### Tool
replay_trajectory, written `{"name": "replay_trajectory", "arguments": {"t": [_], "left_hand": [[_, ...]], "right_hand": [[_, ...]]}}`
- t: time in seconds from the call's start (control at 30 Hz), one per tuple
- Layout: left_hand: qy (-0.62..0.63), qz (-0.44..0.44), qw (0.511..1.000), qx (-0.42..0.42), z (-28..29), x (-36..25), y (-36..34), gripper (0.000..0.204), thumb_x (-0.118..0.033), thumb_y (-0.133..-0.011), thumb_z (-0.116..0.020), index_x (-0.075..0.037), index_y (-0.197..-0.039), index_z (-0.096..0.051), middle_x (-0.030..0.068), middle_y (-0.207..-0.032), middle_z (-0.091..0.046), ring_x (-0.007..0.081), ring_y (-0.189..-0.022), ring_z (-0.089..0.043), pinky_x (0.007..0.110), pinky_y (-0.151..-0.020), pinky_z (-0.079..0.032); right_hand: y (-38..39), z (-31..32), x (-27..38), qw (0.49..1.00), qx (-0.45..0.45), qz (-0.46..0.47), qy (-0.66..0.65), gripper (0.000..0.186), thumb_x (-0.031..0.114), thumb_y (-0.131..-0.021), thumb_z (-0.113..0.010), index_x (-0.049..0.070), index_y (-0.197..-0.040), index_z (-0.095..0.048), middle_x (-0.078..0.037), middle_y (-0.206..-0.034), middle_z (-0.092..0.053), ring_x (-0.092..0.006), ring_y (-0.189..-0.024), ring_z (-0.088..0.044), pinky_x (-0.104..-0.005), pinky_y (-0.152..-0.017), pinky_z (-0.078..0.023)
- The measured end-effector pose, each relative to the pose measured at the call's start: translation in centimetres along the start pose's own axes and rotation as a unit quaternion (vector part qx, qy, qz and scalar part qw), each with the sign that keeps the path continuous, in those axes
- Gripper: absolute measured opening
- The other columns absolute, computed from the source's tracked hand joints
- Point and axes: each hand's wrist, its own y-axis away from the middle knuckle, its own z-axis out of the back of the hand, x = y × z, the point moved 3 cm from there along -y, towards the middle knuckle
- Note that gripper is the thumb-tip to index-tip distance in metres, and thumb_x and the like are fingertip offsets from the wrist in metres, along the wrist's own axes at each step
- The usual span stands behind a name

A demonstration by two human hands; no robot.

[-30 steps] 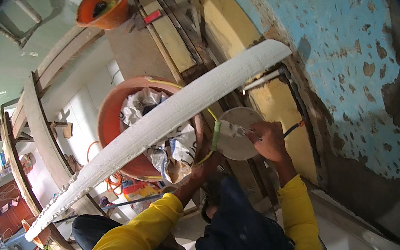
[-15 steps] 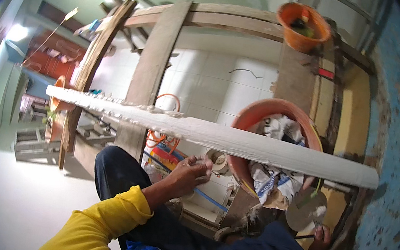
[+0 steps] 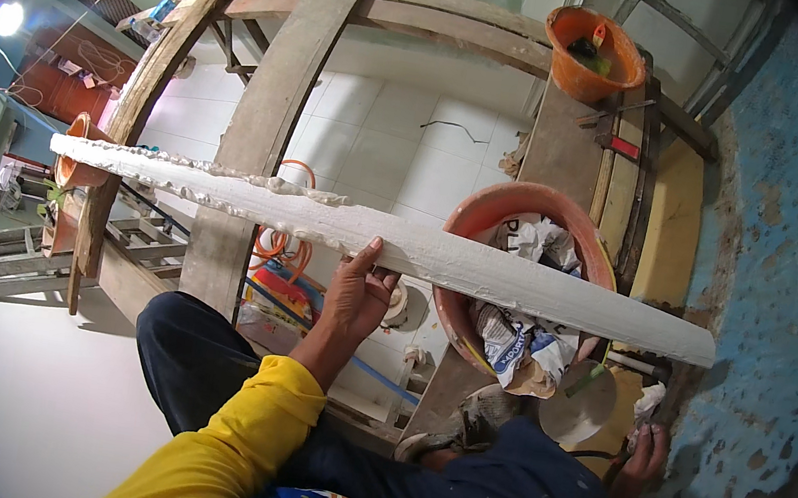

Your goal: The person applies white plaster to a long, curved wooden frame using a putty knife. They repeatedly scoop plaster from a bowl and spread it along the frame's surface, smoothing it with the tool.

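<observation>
A long white plaster strip (image 3: 515, 289) runs across in front of me, its left part crusted with rough lumps along the edges and its right part smoother. My left hand (image 3: 358, 289) pinches its lower edge near the middle, thumb on the face and fingers curled beneath. At the lower right, close to the wall, my right hand (image 3: 645, 461) is closed; what it holds is hard to make out. A white lump (image 3: 648, 401) shows just above those fingers, and a round grey disc (image 3: 579, 409) lies beside them.
Beneath the strip stands a large orange tub (image 3: 463, 219) with crumpled printed sacks (image 3: 518, 340). A smaller orange bucket (image 3: 595, 58) sits on the far planks (image 3: 282, 103). A patchy blue wall (image 3: 775, 299) borders the right. An orange hose (image 3: 292, 257) lies below, over white floor tiles.
My left hand has risen from below the strip and taken hold of its lower edge. The view has shifted, so the strip appears farther left. My right hand stays low by the wall.
</observation>
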Motion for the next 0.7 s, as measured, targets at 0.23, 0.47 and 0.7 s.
{"name": "replay_trajectory", "arguments": {"t": [0.23,0.47,0.7], "left_hand": [[0.002,-0.012,1.000,-0.021,-0.9,-0.1,0.4,0.037,-0.010,-0.094,-0.072,-0.008,-0.124,-0.051,0.0078,-0.122,-0.059,0.0235,-0.118,-0.061,0.041,-0.105,-0.052],[-0.003,-0.044,0.999,-0.011,-1.9,-0.5,0.9,0.040,-0.011,-0.094,-0.072,-0.010,-0.127,-0.051,0.0067,-0.122,-0.060,0.0223,-0.116,-0.061,0.040,-0.104,-0.052],[0.004,-0.081,0.996,0.024,-5.6,-3.2,2.5,0.046,-0.008,-0.093,-0.071,-0.010,-0.133,-0.048,0.0078,-0.124,-0.060,0.0238,-0.119,-0.061,0.047,-0.107,-0.051]], "right_hand": [[-5.7,-4.1,13.3,0.946,0.188,-0.067,-0.255,0.039,0.011,-0.090,-0.069,-0.003,-0.125,-0.060,-0.013,-0.124,-0.060,-0.0232,-0.113,-0.059,-0.0380,-0.097,-0.050],[-5.7,-8.4,16.7,0.899,0.370,0.033,-0.234,0.028,0.004,-0.088,-0.069,-0.002,-0.115,-0.064,-0.007,-0.112,-0.066,-0.0148,-0.106,-0.060,-0.0300,-0.092,-0.049],[-5.5,-9.5,15.3,0.898,0.388,-0.005,-0.207,0.024,0.009,-0.089,-0.068,-0.003,-0.110,-0.065,-0.007,-0.101,-0.068,-0.0126,-0.089,-0.063,-0.0275,-0.082,-0.051]]}}
